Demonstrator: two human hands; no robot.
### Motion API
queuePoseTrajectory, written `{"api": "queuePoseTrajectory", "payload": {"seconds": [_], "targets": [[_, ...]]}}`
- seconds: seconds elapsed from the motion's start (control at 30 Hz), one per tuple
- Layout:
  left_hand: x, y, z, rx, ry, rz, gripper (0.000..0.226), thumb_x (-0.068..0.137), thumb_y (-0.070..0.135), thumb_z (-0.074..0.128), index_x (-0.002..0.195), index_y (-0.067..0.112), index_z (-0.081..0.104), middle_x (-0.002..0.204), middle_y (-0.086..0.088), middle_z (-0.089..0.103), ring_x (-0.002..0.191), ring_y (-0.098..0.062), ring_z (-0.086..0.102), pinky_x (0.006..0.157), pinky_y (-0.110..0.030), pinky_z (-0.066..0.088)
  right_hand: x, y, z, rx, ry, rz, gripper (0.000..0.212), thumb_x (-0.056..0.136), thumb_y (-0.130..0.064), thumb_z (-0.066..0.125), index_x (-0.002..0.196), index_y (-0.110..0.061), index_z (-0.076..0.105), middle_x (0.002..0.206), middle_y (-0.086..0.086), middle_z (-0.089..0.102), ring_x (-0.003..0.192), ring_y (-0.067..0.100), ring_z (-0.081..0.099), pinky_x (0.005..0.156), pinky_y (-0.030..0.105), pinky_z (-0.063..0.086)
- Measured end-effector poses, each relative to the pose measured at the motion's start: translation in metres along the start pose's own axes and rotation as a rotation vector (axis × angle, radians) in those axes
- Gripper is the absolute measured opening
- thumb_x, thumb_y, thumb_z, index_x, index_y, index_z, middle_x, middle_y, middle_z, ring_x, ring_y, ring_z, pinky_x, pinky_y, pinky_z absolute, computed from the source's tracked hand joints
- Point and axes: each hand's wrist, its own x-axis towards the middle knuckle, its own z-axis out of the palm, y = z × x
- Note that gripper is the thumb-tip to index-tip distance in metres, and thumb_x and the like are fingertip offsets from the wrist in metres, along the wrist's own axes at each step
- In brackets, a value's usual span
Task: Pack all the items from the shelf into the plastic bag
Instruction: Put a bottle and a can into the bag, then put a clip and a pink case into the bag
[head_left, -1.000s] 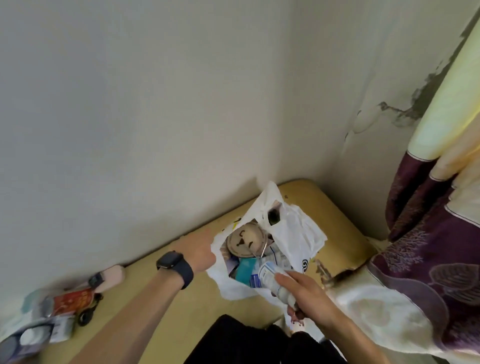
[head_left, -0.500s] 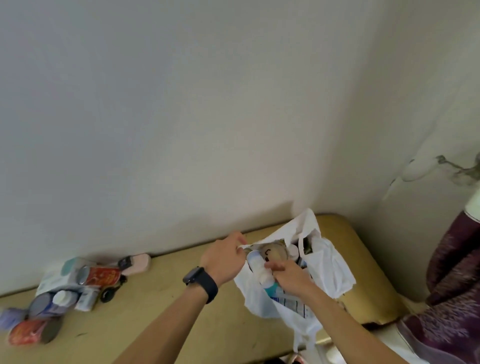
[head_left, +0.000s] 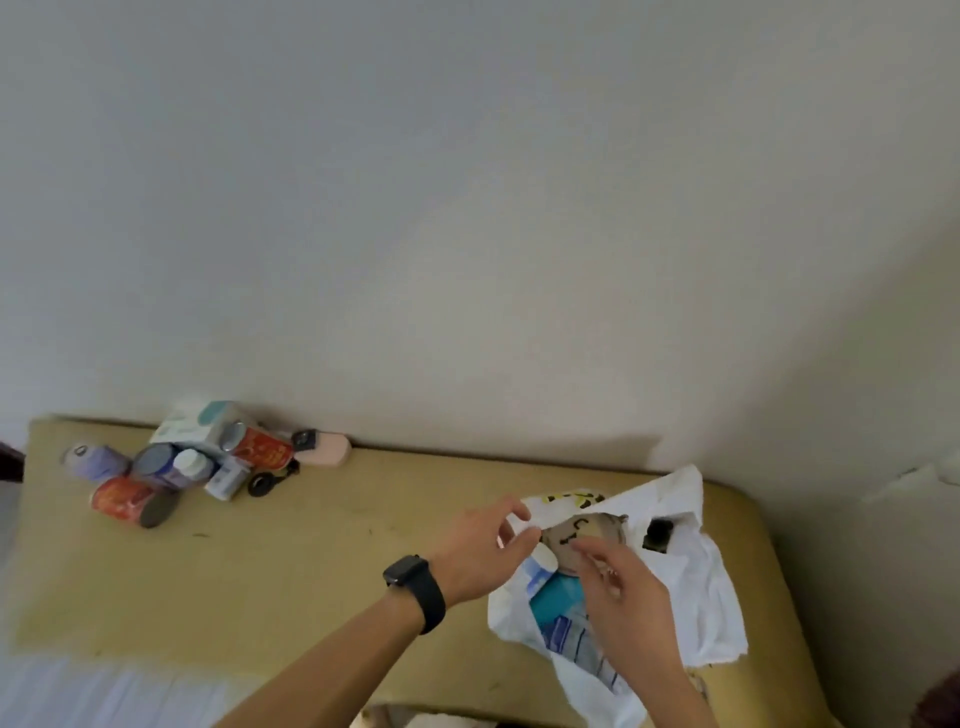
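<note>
A white plastic bag (head_left: 693, 582) lies open at the right end of the tan shelf (head_left: 311, 566). Inside it I see a round tan face-print item (head_left: 584, 532), a white bottle with a blue label (head_left: 553, 592) and a small black thing (head_left: 657, 535). My left hand (head_left: 478, 553), with a black watch on its wrist, pinches the bag's near rim. My right hand (head_left: 626, 603) hovers over the bag's mouth with fingers apart and nothing in them. Several items stay piled at the shelf's left end: two red cans (head_left: 260, 449), a purple can (head_left: 96, 460), a white bottle (head_left: 192, 465) and a tissue box (head_left: 200, 421).
A pink case (head_left: 324, 449) and a black strap (head_left: 262, 483) lie beside the pile, against the white wall. The shelf's front edge runs along the bottom, with white fabric (head_left: 104, 691) below at the left.
My right hand carried the white bottle into the bag and let it go. My left hand kept hold of the rim. The view swung left, bringing the pile further in.
</note>
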Motion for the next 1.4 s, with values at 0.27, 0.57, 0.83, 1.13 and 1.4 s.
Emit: {"api": "queuePoseTrajectory", "payload": {"seconds": [0.27, 0.57, 0.83, 1.13, 1.4], "targets": [[-0.041, -0.086, -0.045, -0.086, 0.217, -0.233, 0.031, 0.098, 0.042, 0.048, 0.126, 0.028, 0.052, 0.113, 0.010, 0.060, 0.093, -0.008, 0.060, 0.081, -0.029, 0.054, 0.029, -0.079, 0.044, -0.146, -0.161, -0.490, 0.028, 0.090, -0.040, 0.050, 0.108, -0.032, 0.071, 0.112, -0.024, 0.063, 0.107, 0.000, 0.054, 0.094, 0.020, 0.040], [-0.069, -0.262, -0.118, 0.101, 0.211, -0.572, 0.041, 0.097, 0.034, 0.046, 0.137, 0.026, 0.044, 0.142, 0.001, 0.044, 0.127, -0.023, 0.043, 0.104, -0.040, 0.040, 0.081, -0.139, 0.216, -0.588, -0.548, -0.642, 0.050, 0.091, -0.047, 0.053, 0.138, -0.029, 0.051, 0.136, -0.009, 0.054, 0.126, 0.014, 0.043, 0.108, 0.026, 0.033], [-0.056, -0.400, -0.145, 0.138, -0.016, -0.740, 0.071, 0.096, 0.036, 0.049, 0.155, 0.034, 0.010, 0.164, -0.004, -0.002, 0.150, -0.035, 0.003, 0.119, -0.055, 0.012, 0.170, -0.162, 0.378, -0.928, -0.702, -0.504, 0.073, 0.089, -0.045, 0.058, 0.149, -0.011, 0.033, 0.151, 0.014, 0.039, 0.135, 0.036, 0.039, 0.111, 0.039, 0.033], [-0.059, -0.435, -0.138, 0.257, -0.170, -0.704, 0.087, 0.095, 0.017, 0.057, 0.155, 0.038, -0.003, 0.163, -0.002, -0.017, 0.150, -0.034, 0.002, 0.117, -0.055, 0.017, 0.211, -0.169, 0.471, -1.144, -0.693, -0.479, 0.084, 0.087, -0.045, 0.060, 0.156, -0.028, 0.015, 0.160, 0.011, 0.020, 0.140, 0.037, 0.030, 0.101, 0.050, 0.043], [-0.059, -0.434, -0.133, 0.268, -0.170, -0.705, 0.091, 0.095, 0.018, 0.058, 0.154, 0.037, -0.010, 0.162, -0.004, -0.022, 0.149, -0.036, -0.002, 0.117, -0.054, 0.021, 0.185, -0.130, 0.460, -1.188, -0.505, -0.463, 0.085, 0.081, -0.048, 0.069, 0.152, -0.024, 0.029, 0.155, 0.015, 0.026, 0.138, 0.039, 0.028, 0.098, 0.060, 0.041]]}}
